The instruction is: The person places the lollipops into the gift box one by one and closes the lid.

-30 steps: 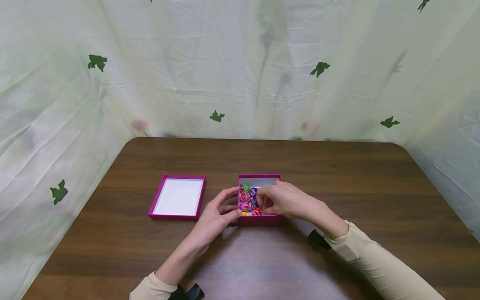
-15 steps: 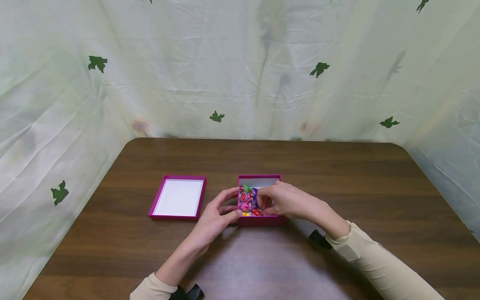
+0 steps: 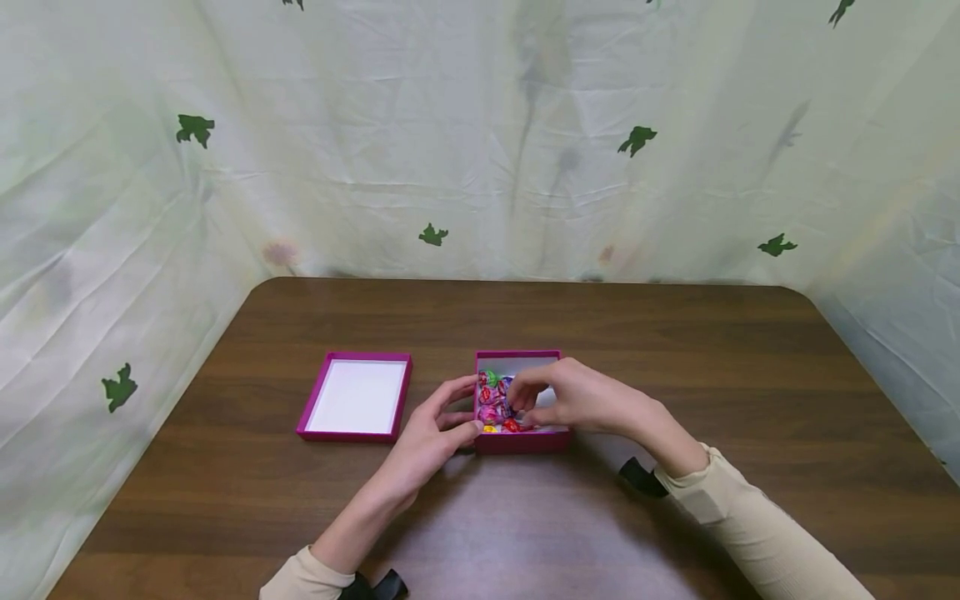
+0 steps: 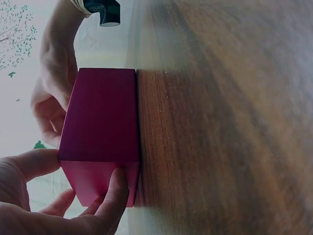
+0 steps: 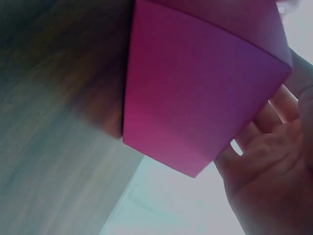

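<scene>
A magenta box (image 3: pixel 522 443), open at the top, stands on the table. Several brightly wrapped candies (image 3: pixel 491 412) lie along its left half, in pink, red, green, yellow and purple. My left hand (image 3: pixel 429 437) rests against the box's left wall, thumb at the near corner; in the left wrist view its fingers (image 4: pixel 116 188) press on the box's side. My right hand (image 3: pixel 577 400) reaches over the right wall, its fingers bent down among the candies. I cannot tell whether it pinches one. The right wrist view has the box's wall (image 5: pixel 195 88) hiding those fingertips.
To the left lies the box's magenta-rimmed lid (image 3: pixel 357 396), white inside facing up. Beneath everything is a brown wooden table (image 3: pixel 645 333). A pale curtain (image 3: pixel 480 125) with green leaf-like shapes hangs behind it and at the sides.
My right hand has risen slightly within the box and its fingers have shifted a little left over the candies. The left hand, box and lid have stayed in place.
</scene>
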### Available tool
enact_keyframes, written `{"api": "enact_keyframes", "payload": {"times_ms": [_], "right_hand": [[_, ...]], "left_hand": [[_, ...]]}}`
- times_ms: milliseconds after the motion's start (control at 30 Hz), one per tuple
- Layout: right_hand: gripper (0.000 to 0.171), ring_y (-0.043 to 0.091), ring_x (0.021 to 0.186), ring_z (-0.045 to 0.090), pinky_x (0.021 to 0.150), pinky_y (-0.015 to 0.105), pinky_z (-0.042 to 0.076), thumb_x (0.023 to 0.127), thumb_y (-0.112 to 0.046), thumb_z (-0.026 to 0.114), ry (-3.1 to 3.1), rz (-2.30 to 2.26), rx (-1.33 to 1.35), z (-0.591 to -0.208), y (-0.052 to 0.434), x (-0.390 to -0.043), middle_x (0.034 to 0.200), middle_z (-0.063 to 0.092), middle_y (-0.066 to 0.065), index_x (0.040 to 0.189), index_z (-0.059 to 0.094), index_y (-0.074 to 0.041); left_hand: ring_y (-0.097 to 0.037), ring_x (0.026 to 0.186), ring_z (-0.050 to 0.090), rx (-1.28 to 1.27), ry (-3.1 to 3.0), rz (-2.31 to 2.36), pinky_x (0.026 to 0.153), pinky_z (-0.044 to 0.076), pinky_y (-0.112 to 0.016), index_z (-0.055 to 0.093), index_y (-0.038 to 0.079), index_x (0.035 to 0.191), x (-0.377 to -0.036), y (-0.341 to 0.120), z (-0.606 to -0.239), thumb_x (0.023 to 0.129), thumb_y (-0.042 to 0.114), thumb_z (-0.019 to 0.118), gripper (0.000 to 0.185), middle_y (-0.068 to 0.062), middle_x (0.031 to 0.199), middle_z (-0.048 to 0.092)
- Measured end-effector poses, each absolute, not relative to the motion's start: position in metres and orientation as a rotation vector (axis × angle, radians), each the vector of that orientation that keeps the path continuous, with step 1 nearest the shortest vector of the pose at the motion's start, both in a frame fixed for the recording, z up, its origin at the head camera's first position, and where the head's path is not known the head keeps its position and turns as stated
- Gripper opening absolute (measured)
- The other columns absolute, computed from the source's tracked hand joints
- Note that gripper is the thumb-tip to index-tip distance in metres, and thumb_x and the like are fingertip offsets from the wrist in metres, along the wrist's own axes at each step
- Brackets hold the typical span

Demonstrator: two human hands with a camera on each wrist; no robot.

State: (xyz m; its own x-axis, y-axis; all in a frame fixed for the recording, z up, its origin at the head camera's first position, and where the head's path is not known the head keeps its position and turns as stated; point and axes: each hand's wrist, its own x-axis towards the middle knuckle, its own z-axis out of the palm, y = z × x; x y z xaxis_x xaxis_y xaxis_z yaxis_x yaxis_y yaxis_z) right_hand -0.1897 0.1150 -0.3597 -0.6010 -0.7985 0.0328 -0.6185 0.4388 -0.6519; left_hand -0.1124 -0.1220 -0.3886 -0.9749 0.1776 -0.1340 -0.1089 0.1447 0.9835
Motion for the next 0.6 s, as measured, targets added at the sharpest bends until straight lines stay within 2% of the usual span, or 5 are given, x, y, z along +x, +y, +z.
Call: {"api": "enact_keyframes", "payload": {"times_ms": [133, 400, 600], "right_hand": [[0.021, 0.007, 0.086, 0.061, 0.08, 0.04, 0.053, 0.086, -0.014, 0.077, 2.441, -0.993, -1.186, -0.356, 0.12, -0.184, 0.096, 0.069, -0.005, 0.106, 0.07, -0.016], [0.019, 0.009, 0.087, 0.061, 0.072, 0.032, 0.051, 0.091, -0.015, 0.071, 2.427, -1.114, -1.076, -0.35, 0.132, -0.164, 0.098, 0.069, -0.007, 0.109, 0.069, -0.019], [0.021, 0.015, 0.096, 0.063, 0.078, 0.037, 0.054, 0.094, -0.023, 0.068, 2.384, -1.364, -0.953, -0.344, 0.124, -0.143, 0.108, 0.068, -0.002, 0.115, 0.067, -0.024]], "left_hand": [[-0.031, 0.117, 0.057, 0.074, 2.205, 1.917, 0.089, 0.052, -0.043, 0.05, 0.02, 0.143, -0.113, -0.121, -0.388, 0.09, 0.01, 0.068, 0.056, -0.005, 0.147, 0.045], [-0.031, 0.117, 0.057, 0.085, 2.21, 1.92, 0.089, 0.053, -0.041, 0.049, 0.017, 0.143, -0.113, -0.119, -0.387, 0.091, 0.008, 0.066, 0.056, -0.007, 0.147, 0.045], [-0.029, 0.118, 0.058, 0.108, 2.344, 1.822, 0.089, 0.052, -0.046, 0.049, 0.019, 0.143, -0.111, -0.122, -0.378, 0.095, 0.014, 0.064, 0.051, -0.005, 0.148, 0.045]]}}
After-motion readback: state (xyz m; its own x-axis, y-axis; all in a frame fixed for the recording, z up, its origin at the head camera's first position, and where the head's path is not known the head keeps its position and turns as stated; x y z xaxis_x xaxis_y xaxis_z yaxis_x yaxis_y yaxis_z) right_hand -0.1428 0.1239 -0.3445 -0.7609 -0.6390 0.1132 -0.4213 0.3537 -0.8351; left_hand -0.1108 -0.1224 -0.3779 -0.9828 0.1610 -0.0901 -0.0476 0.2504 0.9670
